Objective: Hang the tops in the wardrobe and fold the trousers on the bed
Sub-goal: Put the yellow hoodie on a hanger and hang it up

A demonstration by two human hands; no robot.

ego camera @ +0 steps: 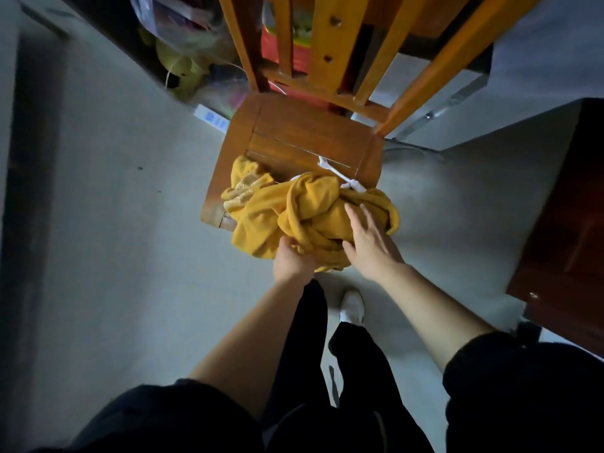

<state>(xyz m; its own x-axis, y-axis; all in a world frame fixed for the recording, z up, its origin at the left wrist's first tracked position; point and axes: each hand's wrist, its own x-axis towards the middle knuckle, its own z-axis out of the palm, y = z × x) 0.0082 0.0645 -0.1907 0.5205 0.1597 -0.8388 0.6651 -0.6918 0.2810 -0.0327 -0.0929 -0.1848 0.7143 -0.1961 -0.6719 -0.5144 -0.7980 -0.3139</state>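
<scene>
- Where the wooden chair [294, 132] has its seat's near edge, a yellow garment [294, 210] lies in a crumpled heap, partly spilling over the front of the seat.
- A white drawstring [336, 173] trails from the heap across the seat toward the chair back. Top or trousers: cannot tell from the bundle.
- Left hand [291, 259] grips the garment's lowest fold just in front of the seat; its fingertips are buried in the cloth.
- Right hand [369, 243] lies on the heap's right side, fingers straight and spread, pressing lightly and holding nothing.
- Rest of the seat, behind the heap, is bare wood.
- Behind the chair back: a clear plastic bag [189, 60] of soft clutter, and a small white box [212, 119] on the floor by the chair's left rear corner.
- Right of the chair: a dark wooden cabinet [568, 207].
- Near side of the chair: the person's black trousers and one white shoe [353, 305] on the pale floor.
- Progress, as judged: early. The garment is not yet lifted from the chair; sorting it, then hanging or folding it, remains. No wardrobe, hanger or bed shows.
</scene>
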